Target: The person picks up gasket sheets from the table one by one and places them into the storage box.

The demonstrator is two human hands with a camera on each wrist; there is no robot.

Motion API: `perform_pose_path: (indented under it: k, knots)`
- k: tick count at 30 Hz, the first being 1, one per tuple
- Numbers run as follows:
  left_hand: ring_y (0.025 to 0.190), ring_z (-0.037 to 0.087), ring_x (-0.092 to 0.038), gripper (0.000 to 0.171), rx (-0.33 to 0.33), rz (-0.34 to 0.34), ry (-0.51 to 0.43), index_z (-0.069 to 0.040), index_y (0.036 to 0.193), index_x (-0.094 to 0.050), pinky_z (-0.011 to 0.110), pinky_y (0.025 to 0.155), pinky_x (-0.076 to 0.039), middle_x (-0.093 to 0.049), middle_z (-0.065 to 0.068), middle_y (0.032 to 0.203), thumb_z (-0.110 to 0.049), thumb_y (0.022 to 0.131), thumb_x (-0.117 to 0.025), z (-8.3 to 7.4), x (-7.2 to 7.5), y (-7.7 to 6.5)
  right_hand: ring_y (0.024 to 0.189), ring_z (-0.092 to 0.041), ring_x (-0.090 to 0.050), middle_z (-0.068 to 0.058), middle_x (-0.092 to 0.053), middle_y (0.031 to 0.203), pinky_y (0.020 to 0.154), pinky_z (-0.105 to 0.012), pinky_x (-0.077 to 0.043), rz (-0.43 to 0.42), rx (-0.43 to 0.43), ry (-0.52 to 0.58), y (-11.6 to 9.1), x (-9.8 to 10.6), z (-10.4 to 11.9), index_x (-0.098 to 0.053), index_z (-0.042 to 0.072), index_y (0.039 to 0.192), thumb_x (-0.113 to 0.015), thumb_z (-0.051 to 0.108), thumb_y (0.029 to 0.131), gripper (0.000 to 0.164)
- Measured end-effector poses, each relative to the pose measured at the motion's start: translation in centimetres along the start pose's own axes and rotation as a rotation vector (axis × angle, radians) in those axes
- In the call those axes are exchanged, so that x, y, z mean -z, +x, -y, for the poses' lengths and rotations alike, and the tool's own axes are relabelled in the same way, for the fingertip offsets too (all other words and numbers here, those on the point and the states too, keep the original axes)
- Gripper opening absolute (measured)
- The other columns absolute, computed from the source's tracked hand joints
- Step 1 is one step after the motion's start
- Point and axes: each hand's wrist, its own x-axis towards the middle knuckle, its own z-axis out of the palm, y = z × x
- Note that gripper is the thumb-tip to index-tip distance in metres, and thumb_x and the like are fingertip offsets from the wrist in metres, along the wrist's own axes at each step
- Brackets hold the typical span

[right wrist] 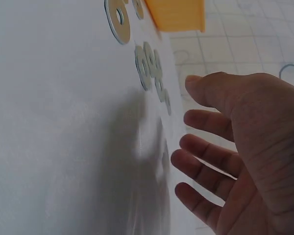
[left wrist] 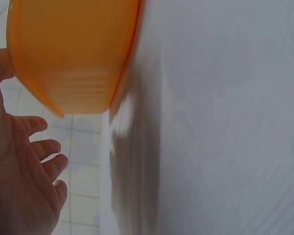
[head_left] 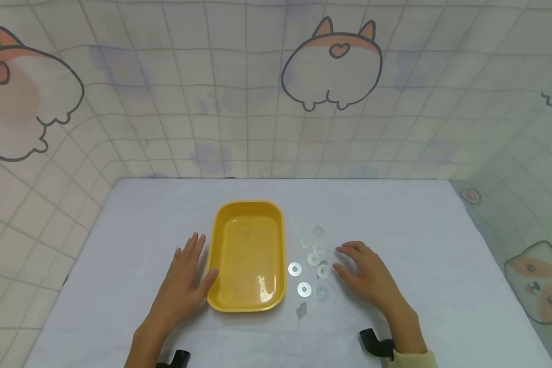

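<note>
A yellow rectangular tray (head_left: pixel 246 245) lies on the white table, and nothing shows inside it. My left hand (head_left: pixel 184 281) is at its left side, with the thumb on the tray's rim and the other fingers extended beside it. In the left wrist view the tray's wall (left wrist: pixel 73 58) stands close to the thumb. Several flat metal washers (head_left: pixel 304 289) lie loose to the right of the tray. Just right of them hovers my right hand (head_left: pixel 372 278), fingers loosely bent and holding nothing. In the right wrist view its fingers (right wrist: pixel 206 169) are spread apart, near the washers (right wrist: pixel 143 67).
A small grey diamond-shaped piece (head_left: pixel 301 310) lies below the washers. White cloth covers the table (head_left: pixel 395 214). A tile-patterned curtain (head_left: pixel 239 102) with cartoon dogs hangs behind and at both sides. Black devices (head_left: pixel 376 343) are worn on the wrists.
</note>
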Motion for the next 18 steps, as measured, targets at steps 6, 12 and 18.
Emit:
perform_pose_path:
  k: [6, 12, 18]
  knots:
    - [0.163, 0.041, -0.026, 0.086, -0.011, 0.023, -0.022, -0.01, 0.17, -0.021, 0.051, 0.138, -0.012, -0.024, 0.018, 0.176, -0.049, 0.104, -0.061, -0.9, -0.6, -0.3, 0.102, -0.015, -0.068, 0.004, -0.072, 0.111, 0.092, -0.042, -0.061, 0.063, 0.023, -0.01, -0.9, -0.3, 1.9, -0.078, 0.016, 0.119, -0.085, 0.024, 0.089, 0.032]
    - [0.164, 0.038, -0.025, 0.091, -0.008, 0.056, -0.026, -0.015, 0.171, -0.016, 0.055, 0.136, -0.017, -0.017, 0.013, 0.179, -0.052, 0.102, -0.062, -1.4, -1.3, -0.4, 0.092, -0.004, -0.06, 0.013, -0.069, 0.101, 0.084, -0.031, -0.058, 0.125, 0.024, -0.01, -1.9, -0.9, 2.9, -0.078, 0.023, 0.113, -0.088, 0.029, 0.086, 0.03]
    - [0.163, 0.036, -0.03, 0.094, -0.044, 0.021, -0.013, -0.011, 0.171, -0.018, 0.061, 0.132, -0.024, -0.019, 0.011, 0.179, -0.049, 0.1, -0.066, -1.7, -1.2, -0.4, 0.097, -0.006, -0.063, 0.011, -0.069, 0.105, 0.093, -0.037, -0.059, 0.194, -0.009, -0.065, -2.1, -0.7, 3.7, -0.076, 0.023, 0.114, -0.089, 0.027, 0.084, 0.033]
